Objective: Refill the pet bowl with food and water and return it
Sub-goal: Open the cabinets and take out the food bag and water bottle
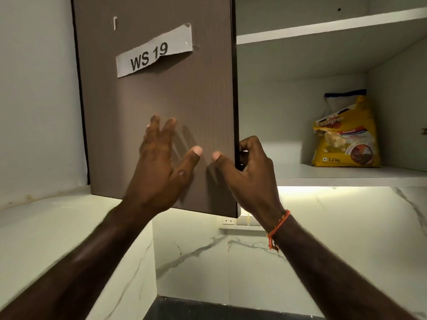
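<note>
Brown laminate cabinet door [157, 107] stands open, with the right hand [249, 172] gripping its free edge, thumb on the front and fingers curled behind. Left hand [161, 162] reaches up with fingers spread, loose, beside the door face. Yellow pet food bag [346, 139] sits upright on the lower shelf [346, 176], far right.

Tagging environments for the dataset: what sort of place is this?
Likely a home kitchen: a wall cabinet door open on white shelves, a yellow pet food bag inside, marble-look backsplash with a socket beneath.
</note>
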Available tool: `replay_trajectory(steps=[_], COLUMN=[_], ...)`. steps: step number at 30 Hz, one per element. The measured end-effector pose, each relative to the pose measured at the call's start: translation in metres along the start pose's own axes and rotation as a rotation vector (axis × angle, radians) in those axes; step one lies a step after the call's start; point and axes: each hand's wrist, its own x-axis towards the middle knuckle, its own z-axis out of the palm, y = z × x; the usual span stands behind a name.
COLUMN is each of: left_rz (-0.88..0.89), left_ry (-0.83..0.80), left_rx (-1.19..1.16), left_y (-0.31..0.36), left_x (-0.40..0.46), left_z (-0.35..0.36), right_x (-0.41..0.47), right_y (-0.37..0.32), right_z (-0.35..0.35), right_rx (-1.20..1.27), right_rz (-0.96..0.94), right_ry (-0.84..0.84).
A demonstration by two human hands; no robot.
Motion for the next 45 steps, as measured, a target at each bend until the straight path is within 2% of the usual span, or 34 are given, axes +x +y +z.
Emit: replay_trajectory(steps=[3,8,10,14,20,30,33,37,40,45], left_rz=[-0.018,-0.016,-0.062,-0.017,-0.06,-0.104,-0.091,-0.03,-0.034,0.008], left_ry=[0.043,0.055,0.061,0.063,0.245,0.435,0.492,0.539,0.559,0.599], left_rx=[-0.063,-0.12,-0.161,-0.323,-0.333,-0.073,0.087,0.49,0.609,0.683], left_y=[0.013,0.028,0.034,0.039,0.026,-0.033,-0.055,-0.091,-0.119,-0.141], left_x=[-0.007,-0.019,-0.025,-0.039,-0.06,-0.091,-0.097,-0.105,-0.108,-0.108], left_z=[-0.028,-0.066,-0.087,-0.128,-0.182,-0.265,-0.282,-0.3,-0.311,-0.314], right_x=[-0.011,-0.031,-0.04,-0.051,-0.072,-0.087,-0.094,-0.104,-0.11,-0.113], right_y=[-0.023,-0.067,-0.082,-0.106,-0.138,-0.164,-0.173,-0.182,-0.184,-0.178], right_z=[0.004,0.016,0.029,0.067,0.109,0.208,0.235,0.27,0.296,0.318], right_rx=[0.139,0.395,0.5,0.578,0.668,0.408,0.342,0.236,0.135,0.059], right_rz=[-0.13,-0.311,-0.327,-0.322,-0.387,-0.429,-0.457,-0.502,-0.555,-0.601], right_ry=[0.044,-0.03,-0.103,-0.303,-0.469,-0.499,-0.521,-0.576,-0.604,-0.551])
